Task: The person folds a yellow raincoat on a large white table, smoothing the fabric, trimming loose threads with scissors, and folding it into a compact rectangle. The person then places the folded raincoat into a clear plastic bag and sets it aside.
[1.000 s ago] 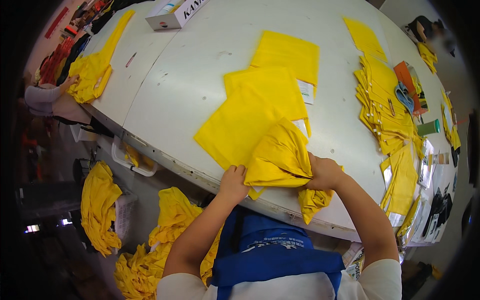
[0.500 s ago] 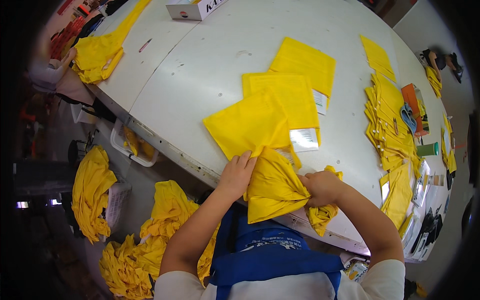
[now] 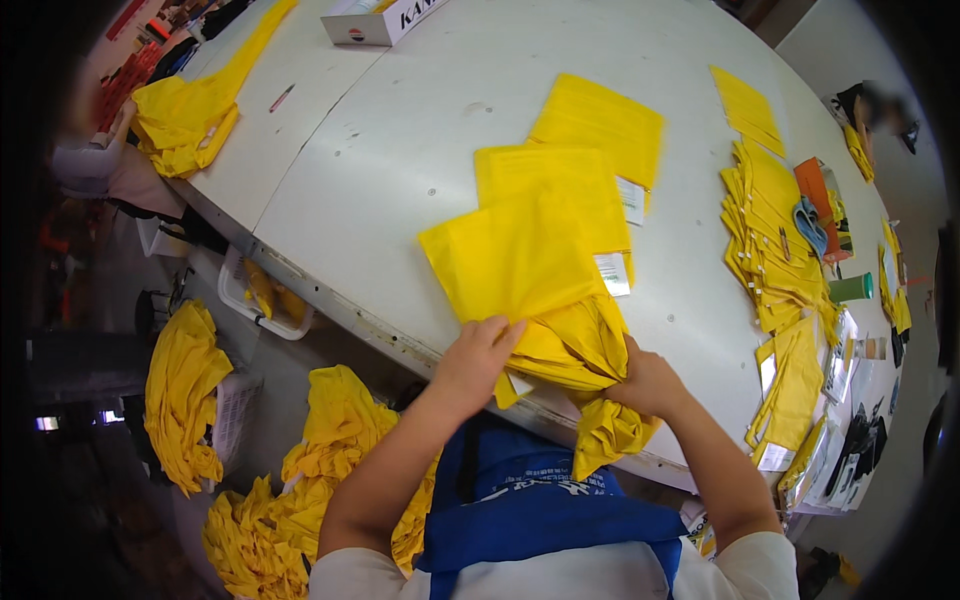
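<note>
At the table's near edge, my left hand (image 3: 472, 362) pinches the folded edge of a yellow fabric piece (image 3: 515, 255). My right hand (image 3: 645, 380) grips a gathered part of the yellow cloth by its right side, and a crumpled bunch (image 3: 610, 430) hangs below that hand over the edge. A white corner peeks out under the cloth near my left hand. Just beyond lie two flat folded yellow pieces, one (image 3: 550, 170) partly under the held cloth and another (image 3: 600, 125) farther off. Each has a white printed label at its right.
Overlapping folded yellow pieces (image 3: 770, 240) cover the table's right, beside an orange box (image 3: 815, 190) and green cylinder (image 3: 851, 288). A white carton (image 3: 372, 25) and a pen (image 3: 281, 98) sit farther back. Yellow cloth heaps (image 3: 270, 530) lie lower left; another person handles yellow cloth (image 3: 185, 120).
The gathered cloth in my hands has flattened and moved under the folded upper part. My right hand has dropped slightly, and the crumpled bunch has swung left.
</note>
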`<state>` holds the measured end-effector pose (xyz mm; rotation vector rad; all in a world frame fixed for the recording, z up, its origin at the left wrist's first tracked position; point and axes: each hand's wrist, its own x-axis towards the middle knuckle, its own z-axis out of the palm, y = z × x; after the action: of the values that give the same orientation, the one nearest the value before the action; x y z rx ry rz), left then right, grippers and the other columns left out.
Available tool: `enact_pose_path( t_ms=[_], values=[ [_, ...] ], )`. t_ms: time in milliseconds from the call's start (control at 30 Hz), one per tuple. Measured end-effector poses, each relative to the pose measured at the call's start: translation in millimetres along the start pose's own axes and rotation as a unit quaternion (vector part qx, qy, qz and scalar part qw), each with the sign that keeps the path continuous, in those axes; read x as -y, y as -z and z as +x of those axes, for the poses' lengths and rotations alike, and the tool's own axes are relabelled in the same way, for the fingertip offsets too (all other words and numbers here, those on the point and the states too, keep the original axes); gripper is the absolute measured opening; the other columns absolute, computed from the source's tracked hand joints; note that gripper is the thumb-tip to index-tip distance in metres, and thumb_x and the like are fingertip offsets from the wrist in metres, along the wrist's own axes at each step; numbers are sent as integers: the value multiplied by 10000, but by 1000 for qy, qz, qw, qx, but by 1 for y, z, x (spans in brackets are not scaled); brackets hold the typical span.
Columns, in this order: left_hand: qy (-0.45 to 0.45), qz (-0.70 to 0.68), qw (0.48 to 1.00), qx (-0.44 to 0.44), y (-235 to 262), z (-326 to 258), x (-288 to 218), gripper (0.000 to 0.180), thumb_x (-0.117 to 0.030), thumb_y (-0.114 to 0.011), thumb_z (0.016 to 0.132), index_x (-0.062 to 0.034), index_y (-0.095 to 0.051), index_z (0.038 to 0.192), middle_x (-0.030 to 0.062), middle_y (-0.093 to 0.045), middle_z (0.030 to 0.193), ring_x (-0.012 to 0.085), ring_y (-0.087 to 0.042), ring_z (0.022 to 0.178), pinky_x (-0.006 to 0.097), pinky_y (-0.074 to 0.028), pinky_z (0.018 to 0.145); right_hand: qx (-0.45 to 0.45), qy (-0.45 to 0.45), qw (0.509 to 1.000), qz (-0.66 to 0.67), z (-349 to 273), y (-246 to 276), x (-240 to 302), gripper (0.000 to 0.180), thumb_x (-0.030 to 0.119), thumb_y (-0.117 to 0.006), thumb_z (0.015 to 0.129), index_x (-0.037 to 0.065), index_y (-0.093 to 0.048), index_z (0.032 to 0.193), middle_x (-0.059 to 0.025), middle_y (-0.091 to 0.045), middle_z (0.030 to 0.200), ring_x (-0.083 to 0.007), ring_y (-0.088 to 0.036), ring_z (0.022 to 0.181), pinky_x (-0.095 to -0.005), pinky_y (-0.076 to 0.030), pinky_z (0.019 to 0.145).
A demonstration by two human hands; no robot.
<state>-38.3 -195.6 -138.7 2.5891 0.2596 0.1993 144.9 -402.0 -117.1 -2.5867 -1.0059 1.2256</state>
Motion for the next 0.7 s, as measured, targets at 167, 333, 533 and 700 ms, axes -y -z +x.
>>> enact_pose_path(
  t_ms=[167, 333, 533, 700],
  values=[
    [-5, 41, 993, -114, -13, -7, -27, 468, -12, -560, 731, 0, -545, 1198, 122, -519, 1078, 308, -507, 891, 371, -477, 776, -30, -36, 998, 52, -9, -16, 0, 875, 342, -676, 664, 7, -287, 1373, -254, -635, 976, -403, -619, 899, -432, -500, 785],
    [-36, 27, 991, -129, -15, -7, -56, 390, -28, -563, 769, -16, -588, 1158, 114, -541, 1022, 288, -539, 863, 337, -482, 738, -34, -64, 995, 64, -11, -18, 1, 913, 351, -673, 671, 20, -242, 1404, -264, -630, 997, -402, -615, 925, -430, -495, 802],
    [-66, -72, 989, -107, -24, -7, -84, 391, -84, -615, 743, -68, -602, 1134, 115, -536, 999, 266, -567, 860, 342, -487, 715, -37, -1, 994, 106, -14, -18, 17, 955, 381, -676, 678, 16, -200, 1421, -244, -614, 1055, -393, -611, 945, -424, -495, 815],
    [-2, 81, 988, -129, -12, 55, -78, 313, -136, -637, 715, -71, -564, 1013, 118, -547, 908, 282, -560, 776, 370, -488, 665, -60, 25, 998, -3, -26, -12, 37, 1033, 358, -699, 656, 47, -125, 1456, -205, -524, 1233, -353, -628, 902, -410, -517, 762]
  ],
)
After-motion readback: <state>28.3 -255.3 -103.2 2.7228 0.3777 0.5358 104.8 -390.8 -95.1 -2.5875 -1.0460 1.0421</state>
